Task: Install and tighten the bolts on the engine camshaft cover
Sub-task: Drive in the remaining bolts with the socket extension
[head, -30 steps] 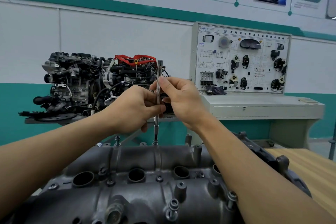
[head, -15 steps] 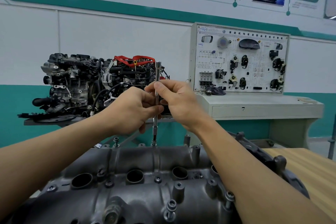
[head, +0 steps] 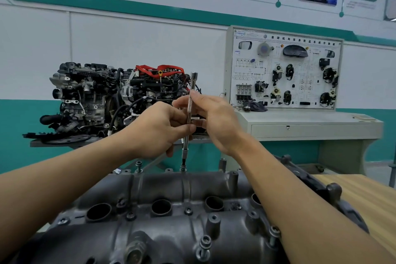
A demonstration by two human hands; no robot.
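A: What is seen at the far left?
B: An engine [head: 111, 100] is mounted on a stand by the wall, well behind the work. Nearer, the grey cover [head: 171, 231] is spread across the foreground, and a raised bolt [head: 138, 165] is left standing proud on its far edge.

A: How is the left hand placed?
B: The left hand [head: 158, 128] is curled round the lower shaft of the driver [head: 189, 103]; the shaft is pinched between thumb and fingertips.

A: And the driver?
B: It is held nearly upright, its tip seated on a bolt [head: 183, 167] at the cover's far edge, just right of the raised bolt.

A: The right hand?
B: The knurled upper shaft is pinched by the thumb and bent fingers of the right hand [head: 216, 122]. The socket end is left free above both hands.

A: What is found further right?
B: A white board [head: 285, 70] of car parts is set on a grey console [head: 310, 128] at the wall, and a wooden table [head: 353, 195] is seen beside the cover.
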